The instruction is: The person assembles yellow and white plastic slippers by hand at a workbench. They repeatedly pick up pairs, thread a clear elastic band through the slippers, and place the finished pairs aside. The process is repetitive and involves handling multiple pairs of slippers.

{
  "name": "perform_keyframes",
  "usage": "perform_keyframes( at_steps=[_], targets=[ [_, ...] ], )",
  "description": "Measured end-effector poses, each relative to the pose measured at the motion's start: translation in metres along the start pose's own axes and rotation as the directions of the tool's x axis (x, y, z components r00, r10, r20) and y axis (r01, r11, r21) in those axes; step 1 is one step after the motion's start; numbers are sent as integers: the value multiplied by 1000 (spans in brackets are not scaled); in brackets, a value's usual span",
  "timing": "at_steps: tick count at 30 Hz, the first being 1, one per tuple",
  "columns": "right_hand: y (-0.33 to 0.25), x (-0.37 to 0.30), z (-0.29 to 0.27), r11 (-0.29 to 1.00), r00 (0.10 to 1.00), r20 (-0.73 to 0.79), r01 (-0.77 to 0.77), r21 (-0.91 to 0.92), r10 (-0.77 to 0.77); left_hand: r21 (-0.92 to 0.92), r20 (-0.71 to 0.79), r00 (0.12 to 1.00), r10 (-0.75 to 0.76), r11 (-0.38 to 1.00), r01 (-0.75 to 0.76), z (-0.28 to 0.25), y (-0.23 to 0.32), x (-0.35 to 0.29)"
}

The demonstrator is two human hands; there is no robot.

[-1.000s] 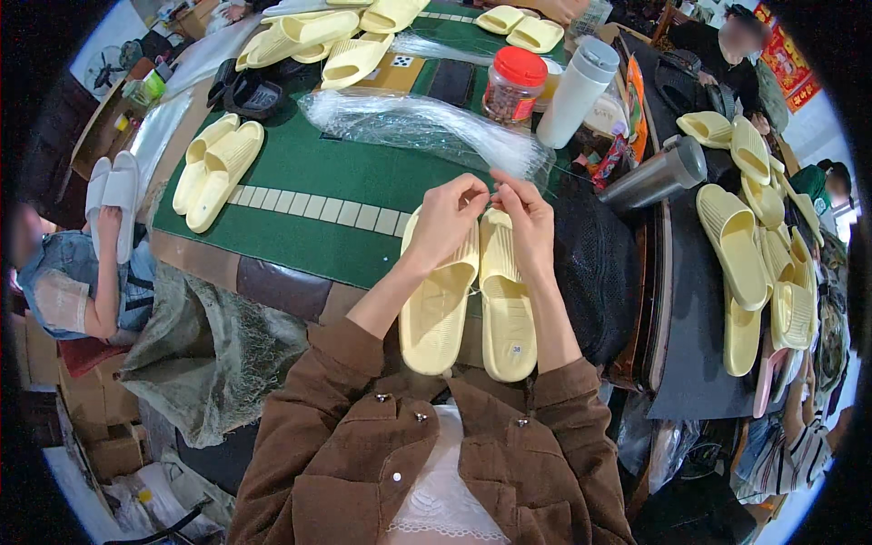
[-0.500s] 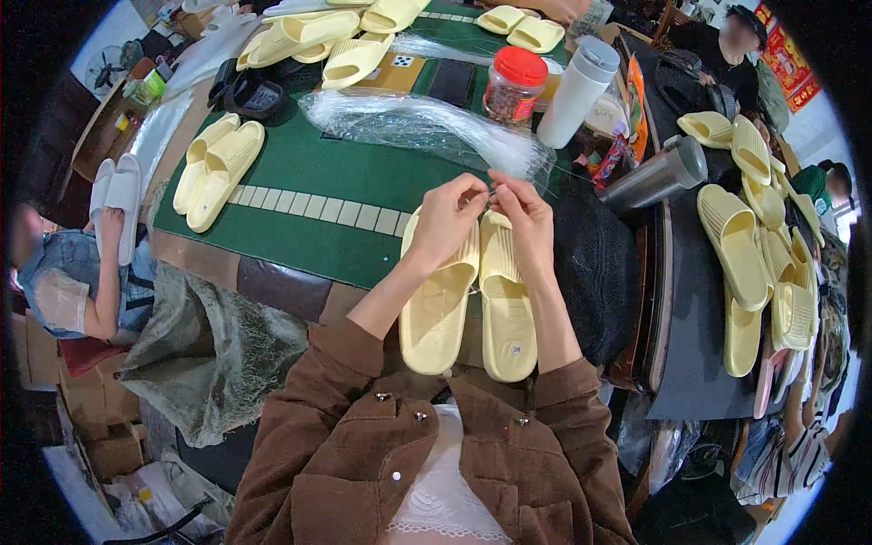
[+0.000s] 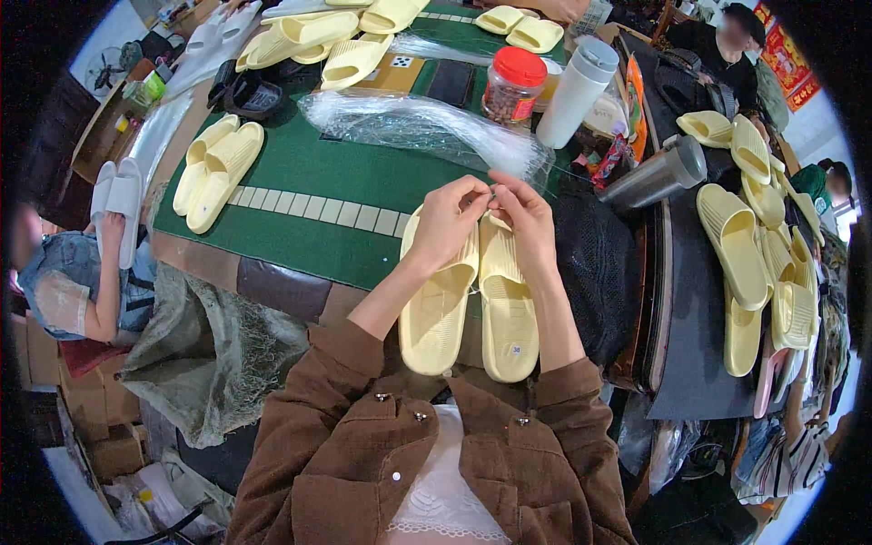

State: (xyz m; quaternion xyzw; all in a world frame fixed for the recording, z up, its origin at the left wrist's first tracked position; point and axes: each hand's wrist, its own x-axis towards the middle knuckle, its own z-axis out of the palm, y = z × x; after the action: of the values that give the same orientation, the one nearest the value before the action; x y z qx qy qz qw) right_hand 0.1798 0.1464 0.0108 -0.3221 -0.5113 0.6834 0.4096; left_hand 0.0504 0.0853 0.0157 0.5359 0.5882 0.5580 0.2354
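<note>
Pale-yellow slide slippers [image 3: 436, 318], one pair: side by side at the near edge of my green-topped table [image 3: 309, 250], heels toward me. My left hand [image 3: 447, 218] and right hand [image 3: 525, 215]: above the straps, fingertips pinched on a tiny item [image 3: 493, 193] I cannot identify. Step in hand, as I judge it: fine two-handed fingertip work; the next move calls for a steady pinch. Hidden behind my hands: parts of straps and toes. Indistinct: thin strand [image 3: 474, 291] between the slippers. Cut off: further slippers [image 3: 392, 13], far edge.
</note>
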Motion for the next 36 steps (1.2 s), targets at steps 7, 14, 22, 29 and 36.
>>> perform_keyframes(
  at_steps=[7,14,22,29,36],
  targets=[
    [4,0,-1,996,998,56,46,-82,-42,-39,-16,999,-37,999,37,0,3,0],
    [-3,-1,-1,994,993,-51,103,22,-102,53,-43,999,7,999,-5,1,-5,0],
    [-10,-8,0,974,970,-120,220,46,-213,143,-55,998,27,990,-19,2,-5,-1],
    [-48,-39,-7,890,915,-152,400,220,-374,60,-105,993,59,997,-53,4,-8,-1],
    [-125,-124,-62,838,829,-239,537,94,-505,28,15,999,-33,999,33,0,-2,1]
  ],
)
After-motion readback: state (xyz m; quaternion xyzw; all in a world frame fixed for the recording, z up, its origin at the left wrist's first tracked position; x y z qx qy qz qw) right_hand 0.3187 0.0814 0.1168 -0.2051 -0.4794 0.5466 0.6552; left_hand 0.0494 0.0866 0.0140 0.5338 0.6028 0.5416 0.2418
